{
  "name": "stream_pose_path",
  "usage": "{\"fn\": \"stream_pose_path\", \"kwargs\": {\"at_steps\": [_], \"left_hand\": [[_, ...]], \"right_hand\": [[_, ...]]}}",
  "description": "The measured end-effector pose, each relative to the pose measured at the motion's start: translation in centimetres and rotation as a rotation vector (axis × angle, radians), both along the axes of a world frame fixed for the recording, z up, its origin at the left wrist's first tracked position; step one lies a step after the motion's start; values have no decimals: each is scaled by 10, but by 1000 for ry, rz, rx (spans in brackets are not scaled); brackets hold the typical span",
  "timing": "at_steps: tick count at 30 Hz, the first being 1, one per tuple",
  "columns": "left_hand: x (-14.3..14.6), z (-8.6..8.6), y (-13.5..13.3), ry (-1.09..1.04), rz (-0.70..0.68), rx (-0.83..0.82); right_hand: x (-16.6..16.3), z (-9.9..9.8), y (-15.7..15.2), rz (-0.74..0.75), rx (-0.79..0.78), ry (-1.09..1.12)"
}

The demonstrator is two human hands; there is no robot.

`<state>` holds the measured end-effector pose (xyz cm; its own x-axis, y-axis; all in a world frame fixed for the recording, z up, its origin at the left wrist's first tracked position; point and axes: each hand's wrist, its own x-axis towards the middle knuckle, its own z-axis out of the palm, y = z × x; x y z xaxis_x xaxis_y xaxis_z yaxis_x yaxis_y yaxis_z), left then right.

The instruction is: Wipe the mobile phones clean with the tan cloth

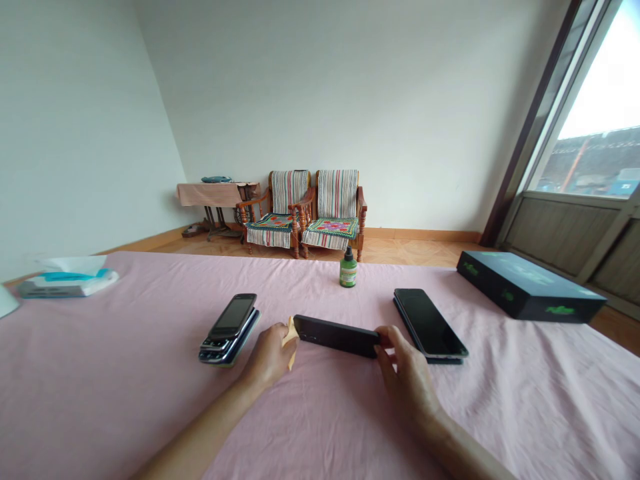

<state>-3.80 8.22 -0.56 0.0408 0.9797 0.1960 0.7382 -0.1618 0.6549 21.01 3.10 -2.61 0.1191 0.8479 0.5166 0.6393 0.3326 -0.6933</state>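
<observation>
A dark smartphone [337,335] stands on its long edge, slightly tilted, over the pink cloth. My right hand [407,373] pinches its right end between thumb and fingers. At its left end, my left hand [270,353] is closed on a yellow cloth [291,342], close beside the phone; whether cloth and phone touch, I cannot tell. Left of that hand lies a stack of older phones [232,327], a slider phone among them. To the right of my right hand, a large black smartphone [430,323] rests screen up on another flat dark device.
A green pump bottle [348,268] stands at the far edge of the pink cloth [320,427]. At far left is a pack of tissues [70,279], and at right a black box [530,285]. Two wooden chairs [330,210] and a covered sewing table [215,195] are beyond.
</observation>
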Motion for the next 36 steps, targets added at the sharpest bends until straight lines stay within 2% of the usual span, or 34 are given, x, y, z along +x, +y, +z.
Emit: {"fn": "stream_pose_path", "kwargs": {"at_steps": [5, 11, 17, 22, 29, 36], "left_hand": [[0, -1, -1, 47, 9, 48], [1, -2, 0, -7, 13, 83], [3, 9, -3, -60, 5, 234], [5, 11, -7, -57, -28, 328], [6, 9, -11, 47, -125, 406], [12, 5, -12, 274, -233, 580]], "right_hand": [[0, 0, -1, -9, 9, 3], [0, 2, -2, 1, -17, 2], [-2, 5, -5, 8, -1, 14], [-1, 3, -5, 21, 27, 2], [-1, -1, -3, 14, 39, 14], [-1, -3, -4, 35, 41, -10]]}}
